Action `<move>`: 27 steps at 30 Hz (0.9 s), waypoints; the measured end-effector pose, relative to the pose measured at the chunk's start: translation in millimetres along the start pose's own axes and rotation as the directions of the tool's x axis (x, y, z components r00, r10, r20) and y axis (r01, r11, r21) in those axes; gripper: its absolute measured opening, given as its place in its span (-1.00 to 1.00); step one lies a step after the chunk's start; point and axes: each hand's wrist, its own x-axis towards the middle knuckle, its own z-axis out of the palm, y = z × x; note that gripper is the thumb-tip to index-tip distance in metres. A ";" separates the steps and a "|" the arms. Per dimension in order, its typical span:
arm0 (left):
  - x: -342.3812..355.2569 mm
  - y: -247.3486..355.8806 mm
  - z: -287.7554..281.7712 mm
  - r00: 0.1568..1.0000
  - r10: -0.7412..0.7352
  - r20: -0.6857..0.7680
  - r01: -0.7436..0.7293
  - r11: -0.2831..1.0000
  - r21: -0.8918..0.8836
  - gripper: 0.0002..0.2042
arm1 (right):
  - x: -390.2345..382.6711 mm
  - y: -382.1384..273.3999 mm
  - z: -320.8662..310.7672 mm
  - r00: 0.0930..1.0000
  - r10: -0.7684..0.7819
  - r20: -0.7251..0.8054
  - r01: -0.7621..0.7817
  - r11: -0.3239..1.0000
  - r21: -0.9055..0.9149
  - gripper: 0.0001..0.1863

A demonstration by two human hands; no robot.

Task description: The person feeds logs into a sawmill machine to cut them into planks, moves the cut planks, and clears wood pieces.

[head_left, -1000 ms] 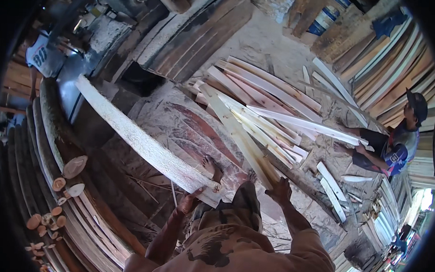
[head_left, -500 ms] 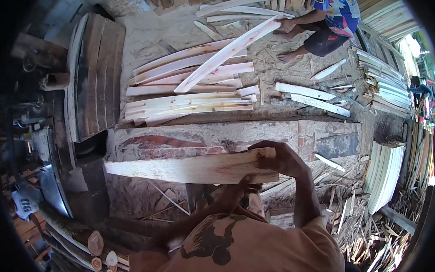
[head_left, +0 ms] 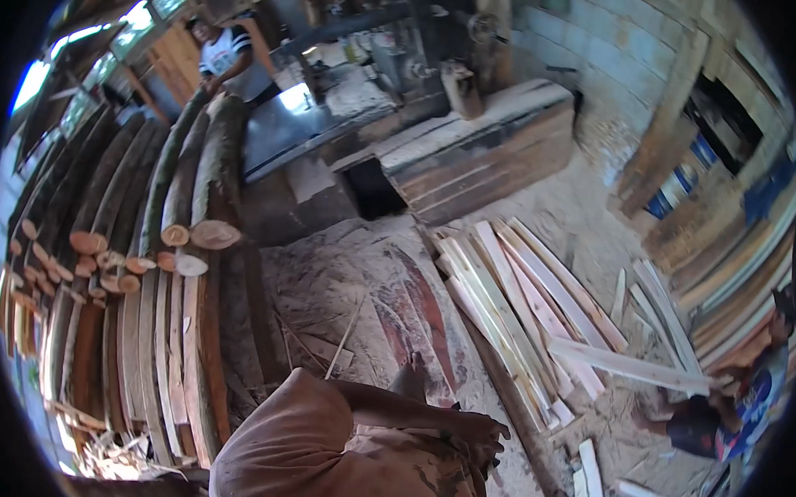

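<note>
My left arm reaches across the front of my body, and my left hand (head_left: 479, 434) hangs over the dusty ground strip with its fingers loosely apart. No plank shows in it. My right hand cannot be made out; it is hidden behind my body or outside the picture. Nearest to the left hand, on the right, lies a pile of pale sawn planks (head_left: 501, 313). A co-worker (head_left: 748, 401) at the far right holds one end of a long pale plank (head_left: 631, 366), whose other end rests at the pile.
Stacked round logs (head_left: 203, 176) and slabs (head_left: 162, 354) fill the left. Another person (head_left: 229, 59) stands behind them by a metal-topped machine table (head_left: 284, 131). A wooden box-like bench (head_left: 480, 164) stands ahead, beside a dark opening (head_left: 372, 188). Loose strips (head_left: 592, 479) lie lower right.
My view has swung left toward the log stack. The short wide plank that both my hands held is out of sight, and my left hand is now lowered across my body.
</note>
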 end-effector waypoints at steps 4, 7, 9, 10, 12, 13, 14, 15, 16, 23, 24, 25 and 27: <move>-115.2 -42.1 -81.6 0.860 -0.160 -0.484 0.096 0.983 -0.154 -0.44 | -129.7 -118.5 302.7 0.701 0.187 0.688 -0.087 0.980 -0.178 -0.62; -185.5 -80.8 -106.5 0.656 -0.338 -0.674 -0.026 0.883 -0.469 -0.42 | -238.8 -159.2 457.3 0.299 0.311 0.902 -0.017 0.947 -0.321 -0.58; -238.2 -93.1 -126.7 0.596 -0.443 -0.670 -0.082 0.796 -0.599 -0.40 | -292.6 -183.7 542.7 0.112 0.320 0.941 0.031 0.945 -0.326 -0.55; -260.9 -106.6 -131.5 0.557 -0.449 -0.699 -0.109 0.795 -0.597 -0.40 | -313.3 -208.3 580.1 0.039 0.284 0.958 0.055 0.957 -0.286 -0.53; -298.5 -149.3 -132.9 0.432 -0.587 -0.685 -0.174 0.691 -0.702 -0.40 | -363.8 -294.4 637.7 -0.084 0.182 0.980 0.118 0.978 -0.171 -0.50; -318.2 -170.6 -127.9 0.386 -0.615 -0.688 -0.207 0.669 -0.714 -0.40 | -401.6 -354.0 654.8 -0.158 0.140 0.978 0.159 0.981 -0.115 -0.50; -337.9 -193.4 -129.1 0.295 -0.617 -0.730 -0.228 0.696 -0.681 -0.40 | -427.0 -397.4 668.9 -0.183 0.114 0.976 0.214 0.974 -0.073 -0.52; -361.5 -195.0 -142.7 0.204 -0.600 -0.773 -0.244 0.734 -0.634 -0.41 | -444.3 -432.6 693.4 -0.202 0.072 0.977 0.265 0.964 -0.017 -0.54; -386.7 -194.3 -151.1 0.155 -0.681 -0.716 -0.304 0.656 -0.690 -0.42 | -453.2 -447.9 722.6 -0.211 0.082 0.974 0.254 0.967 -0.026 -0.53; -595.7 -194.9 -219.1 -0.491 -0.739 -0.461 -0.749 0.628 -0.209 -0.57 | -517.4 -503.4 944.4 -0.217 0.203 0.955 0.799 0.599 0.054 -0.66; -617.1 -197.4 -219.5 -0.556 -0.732 -0.394 -0.754 0.644 -0.133 -0.60 | -538.7 -509.4 965.3 -0.225 0.250 0.942 0.773 0.635 0.016 -0.66; -636.4 -199.2 -217.9 -0.607 -0.728 -0.318 -0.754 0.654 -0.060 -0.62 | -562.0 -517.8 981.1 -0.229 0.300 0.926 0.748 0.663 -0.030 -0.66; -655.6 -219.9 -209.4 -0.634 -0.742 -0.216 -0.758 0.652 -0.014 -0.64 | -614.9 -547.9 990.6 -0.287 0.280 0.916 0.705 0.709 0.004 -0.64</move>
